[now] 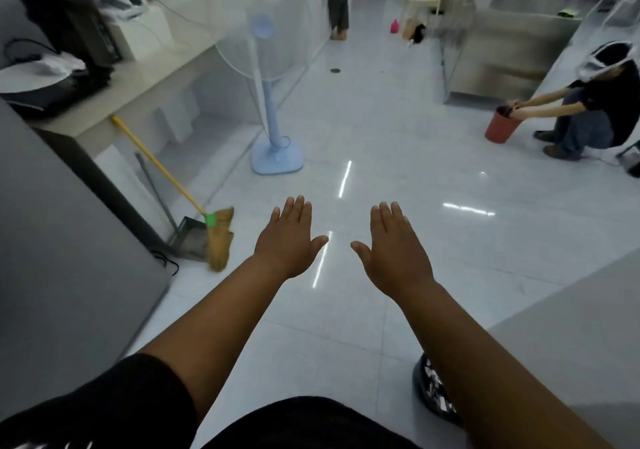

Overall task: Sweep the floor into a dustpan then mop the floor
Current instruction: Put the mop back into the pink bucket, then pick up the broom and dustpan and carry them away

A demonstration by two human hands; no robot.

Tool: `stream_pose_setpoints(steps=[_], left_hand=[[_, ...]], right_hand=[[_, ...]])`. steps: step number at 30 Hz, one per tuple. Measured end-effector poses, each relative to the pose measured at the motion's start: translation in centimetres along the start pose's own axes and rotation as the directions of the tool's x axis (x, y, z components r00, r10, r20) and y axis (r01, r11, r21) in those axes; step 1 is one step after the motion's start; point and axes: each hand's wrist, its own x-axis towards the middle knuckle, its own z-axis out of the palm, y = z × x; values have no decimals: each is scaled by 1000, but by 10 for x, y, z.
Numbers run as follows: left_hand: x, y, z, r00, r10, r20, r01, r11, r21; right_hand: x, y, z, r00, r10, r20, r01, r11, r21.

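Two hands, the left hand (pixel 289 237) and the right hand (pixel 391 244), hover flat above the floor (pixel 381 137), fingers spread, holding nothing. One broom (pixel 219 237) and one dustpan (pixel 190 237) stand touching by the surface (pixel 149 78) at left, near one blue fan (pixel 273 102).

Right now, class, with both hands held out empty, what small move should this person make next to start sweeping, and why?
Probably reach the left hand toward the yellow-handled straw broom leaning against the pale counter: both it and the right hand are open and hold nothing, and the grey metal dustpan stands beside the broom.
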Motion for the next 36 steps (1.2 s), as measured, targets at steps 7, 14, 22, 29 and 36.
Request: stream_pose_setpoints(steps=[7,14,22,29,36], left_hand=[[-2,-147,-15,978,-210,-17,209,977,-34],[-2,-235,-7,919,-393,16,392,913,-115],[43,-321,-4,831,-555,34,555,824,-119],[112,-381,-25,755,-656,21,655,751,-89],[161,-418,-18,676,-735,42,732,665,-145]], right_hand=[[89,-120,32,987,-156,44,154,987,48],[158,-198,70,941,-319,118,307,946,110],[275,-260,113,861,-493,123,477,868,139],[393,-304,126,763,-627,160,601,778,183],[478,-342,148,664,-721,196,696,693,188]])
